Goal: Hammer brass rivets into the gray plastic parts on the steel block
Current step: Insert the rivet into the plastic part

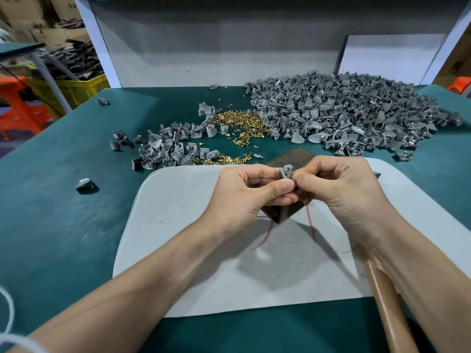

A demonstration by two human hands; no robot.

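Head view: left hand (244, 193) and right hand (339, 186) pinch gray part (285, 172) above green table (63, 225).

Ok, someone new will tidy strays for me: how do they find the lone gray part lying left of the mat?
Start at the pale gray mat in the middle of the green table. Just left of its far left corner, on bare green, lies the lone gray part. It lies apart from the small pile behind it, touching nothing else.
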